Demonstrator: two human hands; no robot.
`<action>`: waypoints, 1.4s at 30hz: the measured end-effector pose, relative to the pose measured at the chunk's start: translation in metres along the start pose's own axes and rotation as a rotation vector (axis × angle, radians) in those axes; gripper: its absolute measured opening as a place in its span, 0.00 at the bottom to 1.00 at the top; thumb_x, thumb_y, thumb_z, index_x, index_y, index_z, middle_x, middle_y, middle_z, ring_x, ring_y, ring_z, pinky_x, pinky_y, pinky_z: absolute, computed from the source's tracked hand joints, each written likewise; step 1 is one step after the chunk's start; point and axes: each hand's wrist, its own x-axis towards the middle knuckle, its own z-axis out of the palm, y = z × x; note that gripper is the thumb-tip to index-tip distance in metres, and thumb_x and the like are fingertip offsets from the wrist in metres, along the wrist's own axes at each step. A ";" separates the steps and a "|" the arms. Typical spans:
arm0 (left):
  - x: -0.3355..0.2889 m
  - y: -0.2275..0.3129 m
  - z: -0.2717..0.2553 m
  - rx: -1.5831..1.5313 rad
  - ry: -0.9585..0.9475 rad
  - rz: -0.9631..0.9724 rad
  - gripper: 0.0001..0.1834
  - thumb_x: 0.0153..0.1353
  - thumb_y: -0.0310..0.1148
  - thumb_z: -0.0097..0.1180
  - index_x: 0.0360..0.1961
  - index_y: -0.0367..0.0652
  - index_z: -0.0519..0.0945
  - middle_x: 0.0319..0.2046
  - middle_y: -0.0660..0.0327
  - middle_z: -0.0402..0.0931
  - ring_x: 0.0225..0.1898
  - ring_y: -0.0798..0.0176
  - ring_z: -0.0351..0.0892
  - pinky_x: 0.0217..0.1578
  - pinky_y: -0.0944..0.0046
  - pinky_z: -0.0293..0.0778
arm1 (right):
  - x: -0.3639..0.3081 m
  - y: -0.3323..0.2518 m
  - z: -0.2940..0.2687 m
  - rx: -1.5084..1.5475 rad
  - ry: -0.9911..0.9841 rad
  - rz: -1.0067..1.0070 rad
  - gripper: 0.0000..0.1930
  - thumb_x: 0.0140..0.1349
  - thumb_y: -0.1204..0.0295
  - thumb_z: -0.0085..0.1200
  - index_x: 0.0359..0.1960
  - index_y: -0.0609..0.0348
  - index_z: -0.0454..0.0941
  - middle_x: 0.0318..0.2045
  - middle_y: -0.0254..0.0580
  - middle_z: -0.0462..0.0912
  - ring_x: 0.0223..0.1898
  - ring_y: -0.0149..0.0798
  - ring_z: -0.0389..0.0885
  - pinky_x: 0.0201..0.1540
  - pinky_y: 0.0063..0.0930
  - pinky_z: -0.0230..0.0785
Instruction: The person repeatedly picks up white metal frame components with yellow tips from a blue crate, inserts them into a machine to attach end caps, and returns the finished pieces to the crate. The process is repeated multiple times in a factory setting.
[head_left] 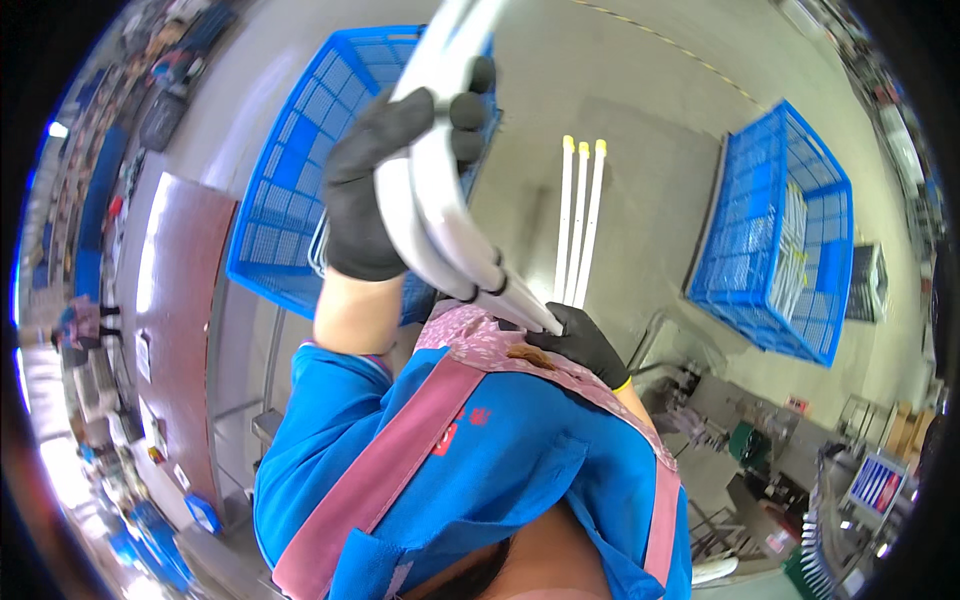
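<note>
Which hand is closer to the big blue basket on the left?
Left: the left hand overlaps the blue basket in view; the right hand is farther off, lower and to the basket's right.

The black-gloved left hand [372,190] is raised forward, curled tight; the right hand [582,345] sits lower, drawn in close.

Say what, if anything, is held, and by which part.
White bent tubes: the left hand grips them near their bend, the right hand at their near ends.

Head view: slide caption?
Black-gloved left hand and black-gloved right hand hold bent glossy white tubes; blue plastic mesh crate at left.
</note>
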 end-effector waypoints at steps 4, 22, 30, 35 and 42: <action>-0.049 0.115 -0.031 -0.083 0.002 0.168 0.33 0.62 0.29 0.48 0.60 0.18 0.48 0.42 0.52 0.64 0.36 0.68 0.66 0.34 0.73 0.68 | 0.077 -0.026 0.026 -0.349 -0.075 -0.124 0.17 0.53 0.60 0.61 0.40 0.55 0.78 0.32 0.50 0.81 0.33 0.51 0.79 0.37 0.39 0.70; -0.267 0.345 -0.354 -0.008 0.886 0.435 0.20 0.61 0.28 0.49 0.46 0.17 0.68 0.35 0.43 0.77 0.35 0.53 0.80 0.41 0.63 0.80 | 0.336 -0.030 0.146 -0.726 -0.544 0.008 0.20 0.54 0.51 0.57 0.37 0.53 0.79 0.31 0.48 0.82 0.34 0.50 0.81 0.36 0.41 0.71; -0.440 0.326 -0.460 1.744 1.837 -0.516 0.09 0.47 0.34 0.59 0.18 0.41 0.76 0.18 0.53 0.76 0.23 0.54 0.77 0.22 0.53 0.69 | 0.333 0.009 0.162 -0.708 -0.819 -0.162 0.21 0.59 0.54 0.50 0.46 0.55 0.75 0.40 0.53 0.80 0.44 0.51 0.79 0.45 0.43 0.69; -0.444 0.222 -0.520 2.376 0.735 -0.956 0.03 0.47 0.33 0.54 0.23 0.48 0.79 0.23 0.55 0.79 0.29 0.49 0.79 0.26 0.51 0.72 | 0.325 0.008 0.096 -1.130 -0.658 -0.375 0.15 0.51 0.61 0.54 0.41 0.48 0.79 0.38 0.44 0.79 0.41 0.46 0.79 0.41 0.35 0.73; -0.275 0.031 -0.620 2.269 -0.352 -0.876 0.10 0.48 0.38 0.55 0.27 0.44 0.81 0.27 0.51 0.80 0.32 0.43 0.78 0.34 0.47 0.73 | 0.244 0.053 -0.001 -0.815 -0.115 0.050 0.15 0.56 0.54 0.49 0.31 0.51 0.78 0.29 0.49 0.81 0.36 0.50 0.79 0.38 0.44 0.69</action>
